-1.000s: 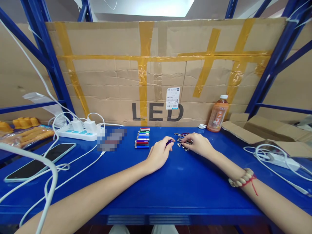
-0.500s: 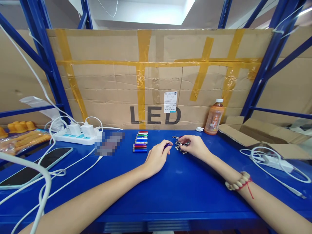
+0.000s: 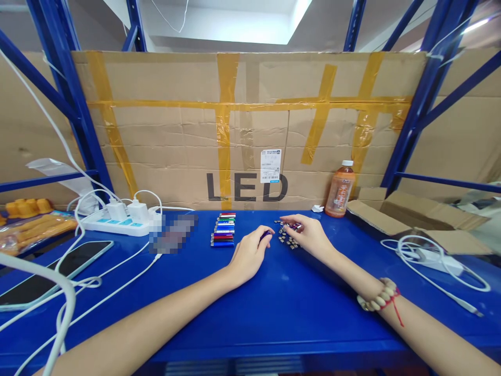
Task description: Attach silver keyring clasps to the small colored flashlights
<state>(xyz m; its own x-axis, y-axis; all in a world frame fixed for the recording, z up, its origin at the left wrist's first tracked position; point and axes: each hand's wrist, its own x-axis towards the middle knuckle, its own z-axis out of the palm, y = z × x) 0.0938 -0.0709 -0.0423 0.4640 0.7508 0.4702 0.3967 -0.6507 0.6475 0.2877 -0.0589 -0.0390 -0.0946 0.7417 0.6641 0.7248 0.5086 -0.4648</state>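
Note:
My left hand (image 3: 250, 257) is closed around a small dark purple tube (image 3: 266, 234), whose far end shows between thumb and index finger. Just to the right, a pile of small shiny metal pieces (image 3: 288, 239) is spread on the blue table. Over the pile's right side reaches my right hand (image 3: 311, 237), its index finger stretched out and its thumb apart. A few dark reddish pieces show under its palm, partly hidden by the fingers. Left of my left hand lies a neat stack-like row of coloured metal tubes (image 3: 223, 230) in blue, red, green and silver.
On the left are a white power strip (image 3: 117, 225) with chargers, a phone (image 3: 74, 261) and looping white cables. A drink bottle (image 3: 340, 190) stands at the back right. Beside it are an open cardboard box (image 3: 376, 222) and a coiled white cable (image 3: 438, 261).
My right hand's fingers have opened over the metal pieces, the index finger now stretched out; more of the pile shows. My left hand keeps the purple tube. The whole view has shifted slightly.

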